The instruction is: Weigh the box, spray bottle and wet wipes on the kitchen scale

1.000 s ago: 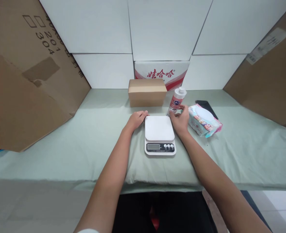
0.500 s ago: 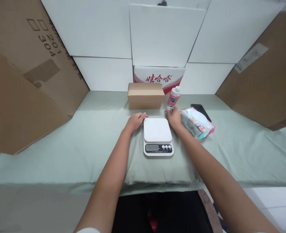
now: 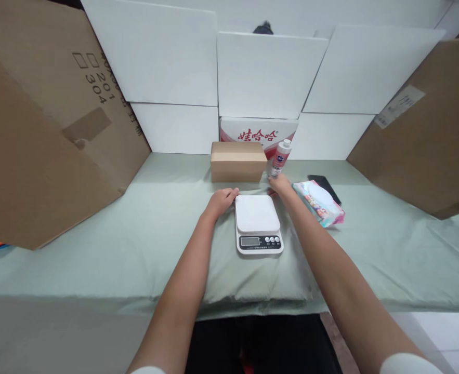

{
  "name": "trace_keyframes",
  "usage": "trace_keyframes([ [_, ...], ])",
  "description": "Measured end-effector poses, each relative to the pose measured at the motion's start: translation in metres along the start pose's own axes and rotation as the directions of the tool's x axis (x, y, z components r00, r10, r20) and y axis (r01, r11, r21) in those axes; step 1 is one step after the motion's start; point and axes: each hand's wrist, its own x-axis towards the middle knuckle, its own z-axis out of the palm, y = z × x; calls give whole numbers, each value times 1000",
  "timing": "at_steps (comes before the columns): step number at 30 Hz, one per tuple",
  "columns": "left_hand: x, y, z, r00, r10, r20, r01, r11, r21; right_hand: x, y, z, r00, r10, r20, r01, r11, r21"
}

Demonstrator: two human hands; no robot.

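A white kitchen scale (image 3: pixel 257 219) with a dark display lies on the pale green cloth in the middle. My left hand (image 3: pixel 222 199) rests on the cloth, fingers touching the scale's far left corner. My right hand (image 3: pixel 280 183) reaches past the scale's far right corner and holds the base of a small pink-and-white bottle (image 3: pixel 280 157), which stands tilted by the brown cardboard box (image 3: pixel 238 161).
A pack of wet wipes (image 3: pixel 319 202) lies right of the scale, with a black phone (image 3: pixel 324 185) behind it. A red-and-white printed carton (image 3: pixel 258 134) stands behind the box. Big cardboard panels (image 3: pixel 38 130) and white boards wall the table in.
My right hand has carried the bottle away from me, from beside the wipes pack to beside the brown box. The view has tilted up a little. My left hand has stayed put.
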Motion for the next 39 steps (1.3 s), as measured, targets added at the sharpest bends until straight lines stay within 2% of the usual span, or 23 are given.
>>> trace_keyframes([
  [3,-1,2,0,1000,7,13,-7,1000,11,-43,31,-41,995,-21,-98,22,1000,12],
  [4,-1,2,0,1000,6,18,-6,1000,14,-59,44,-55,977,-68,-200,59,997,-49],
  [5,-1,2,1,1000,5,22,-6,1000,16,-73,57,-69,962,-84,-260,44,987,-154],
  [8,1,2,4,999,5,47,-7,1000,23,-98,85,-96,979,69,-191,-141,908,-394],
  [11,1,3,6,997,5,80,-8,999,33,-92,89,-103,974,221,-53,-219,856,-468],
  [14,1,5,6,996,6,94,-10,999,33,-71,76,-103,950,311,-8,-275,827,-490],
  [19,1,4,5,995,21,99,-24,999,32,-45,59,-107,943,331,36,-270,823,-499],
  [21,2,3,5,995,23,98,-26,999,28,-41,60,-113,946,318,71,-258,865,-431],
  [24,3,2,6,995,24,101,-26,999,23,-45,60,-122,945,273,182,-235,951,-203],
  [26,3,1,6,995,32,100,-33,999,18,-53,52,-127,960,130,246,-119,991,-62],
  [28,3,1,6,995,46,93,-47,999,14,-62,37,-127,954,-116,275,115,993,20],
  [29,4,0,7,995,49,85,-50,999,14,-66,28,-126,927,-244,286,242,969,43],
  [31,5,-1,7,996,52,73,-54,998,24,-71,7,-119,842,-428,329,425,901,84],
  [33,6,-4,7,996,51,69,-53,998,26,-75,-13,-107,761,-517,392,515,849,120],
  [36,7,-7,7,995,65,74,-62,997,-47,-78,-32,-86,667,-572,478,605,790,100],
  [39,5,-7,6,994,79,72,-68,987,-146,-83,-39,-71,625,-574,529,673,740,7],
])
